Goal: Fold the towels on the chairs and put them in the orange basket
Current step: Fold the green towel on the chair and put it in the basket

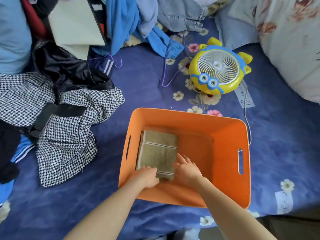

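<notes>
An orange basket (228,135) with slot handles stands on a blue flowered bed sheet. A folded olive-brown towel (158,149) lies flat on the basket's floor, against its left wall. My left hand (147,177) rests on the towel's near left corner, fingers curled over the edge. My right hand (187,168) lies beside the towel's right edge with fingers spread, touching it. Both forearms reach over the basket's near rim. No chairs are in view.
A yellow and blue toy-like fan (219,68) sits beyond the basket, its cord (248,125) running past the right rim. A houndstooth garment (69,129) and dark clothes lie left. Blue clothes and denim (180,13) pile at the back, with a purple hanger (167,73). A floral quilt (290,49) bulges at right.
</notes>
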`<action>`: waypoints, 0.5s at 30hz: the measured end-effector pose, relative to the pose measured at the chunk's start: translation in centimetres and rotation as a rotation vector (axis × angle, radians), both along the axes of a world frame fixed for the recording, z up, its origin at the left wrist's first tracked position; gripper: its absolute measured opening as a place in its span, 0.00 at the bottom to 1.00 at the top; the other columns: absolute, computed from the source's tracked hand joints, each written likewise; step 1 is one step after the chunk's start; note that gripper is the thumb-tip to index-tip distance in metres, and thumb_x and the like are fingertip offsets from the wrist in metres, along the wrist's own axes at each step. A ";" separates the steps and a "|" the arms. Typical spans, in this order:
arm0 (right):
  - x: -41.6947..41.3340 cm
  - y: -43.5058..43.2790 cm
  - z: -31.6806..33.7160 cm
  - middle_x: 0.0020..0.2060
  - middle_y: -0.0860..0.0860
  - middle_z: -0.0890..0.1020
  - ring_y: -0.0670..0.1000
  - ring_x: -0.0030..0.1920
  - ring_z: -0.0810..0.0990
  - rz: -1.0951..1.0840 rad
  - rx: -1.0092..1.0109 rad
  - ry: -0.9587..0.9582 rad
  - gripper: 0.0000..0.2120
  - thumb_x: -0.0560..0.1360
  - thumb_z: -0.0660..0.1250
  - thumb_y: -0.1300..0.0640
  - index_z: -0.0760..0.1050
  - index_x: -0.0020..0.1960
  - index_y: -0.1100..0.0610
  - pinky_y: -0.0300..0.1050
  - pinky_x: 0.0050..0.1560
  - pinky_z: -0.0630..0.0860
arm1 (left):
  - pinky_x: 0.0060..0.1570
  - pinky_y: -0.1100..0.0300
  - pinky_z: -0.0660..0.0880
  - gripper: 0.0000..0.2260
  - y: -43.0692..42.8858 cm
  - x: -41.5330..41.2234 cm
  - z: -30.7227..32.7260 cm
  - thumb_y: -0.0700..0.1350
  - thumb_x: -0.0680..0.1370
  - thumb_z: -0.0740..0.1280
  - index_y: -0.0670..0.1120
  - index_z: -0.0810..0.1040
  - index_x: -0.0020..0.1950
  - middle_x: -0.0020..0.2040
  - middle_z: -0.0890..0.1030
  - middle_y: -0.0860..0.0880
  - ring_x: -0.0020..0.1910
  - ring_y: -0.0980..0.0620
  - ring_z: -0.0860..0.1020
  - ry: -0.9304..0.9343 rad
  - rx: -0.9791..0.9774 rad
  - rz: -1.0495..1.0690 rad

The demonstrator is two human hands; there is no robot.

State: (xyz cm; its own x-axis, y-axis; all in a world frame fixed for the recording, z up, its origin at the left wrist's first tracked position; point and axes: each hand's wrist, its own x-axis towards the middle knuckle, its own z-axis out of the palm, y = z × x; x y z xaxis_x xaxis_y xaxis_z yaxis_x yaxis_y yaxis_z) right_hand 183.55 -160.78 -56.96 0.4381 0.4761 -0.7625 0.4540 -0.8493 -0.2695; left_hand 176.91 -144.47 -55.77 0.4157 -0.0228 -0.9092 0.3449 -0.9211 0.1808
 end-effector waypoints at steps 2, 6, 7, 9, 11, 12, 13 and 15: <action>0.1 -1.1 2.5 0.77 0.53 0.46 0.56 0.76 0.46 -0.040 0.017 -0.071 0.23 0.78 0.56 0.55 0.61 0.73 0.50 0.55 0.72 0.56 | 0.63 0.49 0.68 0.20 0.1 -0.2 1.7 0.51 0.80 0.54 0.45 0.64 0.70 0.69 0.67 0.43 0.69 0.43 0.64 -0.098 -0.017 0.036; -0.5 -3.6 7.2 0.77 0.54 0.48 0.55 0.76 0.47 -0.090 0.036 -0.199 0.22 0.79 0.56 0.53 0.62 0.72 0.49 0.54 0.71 0.57 | 0.62 0.53 0.70 0.21 0.6 -1.7 5.1 0.50 0.80 0.55 0.47 0.64 0.72 0.71 0.66 0.47 0.67 0.47 0.68 -0.251 -0.047 0.136; -0.8 -4.2 8.4 0.76 0.54 0.48 0.55 0.76 0.47 -0.112 0.046 -0.234 0.21 0.79 0.55 0.52 0.63 0.72 0.49 0.54 0.71 0.58 | 0.62 0.53 0.70 0.21 0.8 -2.2 5.9 0.50 0.80 0.55 0.48 0.64 0.72 0.72 0.66 0.48 0.67 0.48 0.69 -0.290 -0.052 0.159; -1.3 -5.3 10.2 0.76 0.54 0.49 0.55 0.76 0.48 -0.150 0.062 -0.299 0.20 0.79 0.55 0.51 0.64 0.70 0.49 0.53 0.71 0.59 | 0.61 0.54 0.71 0.19 1.1 -3.0 7.1 0.49 0.80 0.55 0.49 0.65 0.71 0.71 0.67 0.49 0.66 0.50 0.70 -0.356 -0.062 0.191; -2.3 -6.3 11.9 0.76 0.53 0.50 0.55 0.76 0.48 -0.185 0.068 -0.357 0.20 0.79 0.56 0.50 0.65 0.71 0.48 0.53 0.71 0.59 | 0.61 0.55 0.70 0.18 1.2 -3.7 8.4 0.48 0.80 0.56 0.48 0.67 0.70 0.70 0.69 0.49 0.65 0.50 0.70 -0.413 -0.082 0.220; -2.6 -6.8 12.5 0.76 0.53 0.51 0.55 0.76 0.48 -0.199 0.073 -0.383 0.20 0.79 0.56 0.50 0.64 0.71 0.48 0.54 0.72 0.58 | 0.61 0.56 0.70 0.18 1.2 -3.9 8.8 0.48 0.80 0.56 0.48 0.67 0.70 0.69 0.69 0.49 0.65 0.50 0.70 -0.442 -0.088 0.234; -3.0 -7.2 13.0 0.76 0.53 0.51 0.56 0.76 0.49 -0.215 0.076 -0.411 0.20 0.79 0.56 0.50 0.64 0.71 0.48 0.54 0.73 0.58 | 0.61 0.56 0.70 0.18 1.2 -3.8 9.2 0.48 0.80 0.56 0.48 0.67 0.70 0.69 0.69 0.49 0.65 0.50 0.70 -0.473 -0.089 0.239; -3.6 -8.0 13.8 0.76 0.53 0.52 0.56 0.76 0.49 -0.246 0.076 -0.447 0.20 0.79 0.56 0.51 0.63 0.72 0.47 0.54 0.72 0.58 | 0.59 0.58 0.70 0.17 1.2 -3.5 10.1 0.48 0.80 0.56 0.48 0.68 0.69 0.69 0.69 0.50 0.65 0.50 0.70 -0.523 -0.095 0.261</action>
State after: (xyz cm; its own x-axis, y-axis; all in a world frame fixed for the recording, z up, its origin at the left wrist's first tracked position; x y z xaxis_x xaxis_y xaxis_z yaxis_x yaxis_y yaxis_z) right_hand 179.99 -168.73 -43.14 0.8190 0.3650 -0.4427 0.3284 -0.9309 -0.1599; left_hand 173.39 -143.31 -45.70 0.8110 0.0695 -0.5810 0.4009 -0.7892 0.4652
